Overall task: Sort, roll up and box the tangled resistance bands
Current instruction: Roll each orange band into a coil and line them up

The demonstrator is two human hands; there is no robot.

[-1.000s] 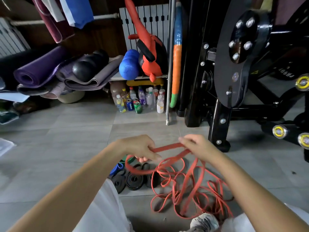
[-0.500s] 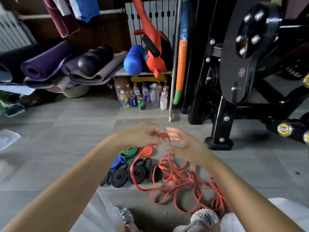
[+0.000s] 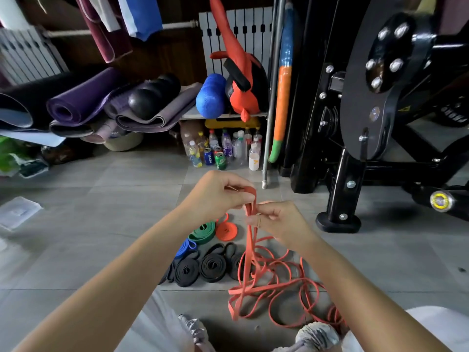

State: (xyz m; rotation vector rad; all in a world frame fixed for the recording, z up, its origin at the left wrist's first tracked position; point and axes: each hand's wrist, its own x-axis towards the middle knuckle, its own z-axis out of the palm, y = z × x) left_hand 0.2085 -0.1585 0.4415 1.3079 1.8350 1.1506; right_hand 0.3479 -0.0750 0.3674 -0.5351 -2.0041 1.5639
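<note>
Orange band (image 3: 250,252) matt rubber; floor (image 3: 121,199) smooth grey tile; machine frame (image 3: 340,189) glossy black metal.

Grey tile floor (image 3: 101,199). Back left: rolled mats stacked, purple mat (image 3: 83,100) on top, grey mat (image 3: 162,118) right of it with a black roller (image 3: 149,97) lying on it. Shelf (image 3: 193,115) centre: blue roller (image 3: 210,97) beside a red padded item (image 3: 241,80), maybe a boxing dummy, hard to tell. Under the shelf: cluster of bottles (image 3: 228,144), Pepsi can (image 3: 208,156) and green can (image 3: 220,160) in front, white bottle (image 3: 254,160) at the right end. Steel pole (image 3: 272,85) upright just right of them, foam stick (image 3: 283,97) beside it. Radiator (image 3: 253,26) behind. Clothes (image 3: 142,16) hanging top left. Right: black gym machine (image 3: 368,110), yellow end cap (image 3: 440,200) low down.
</note>
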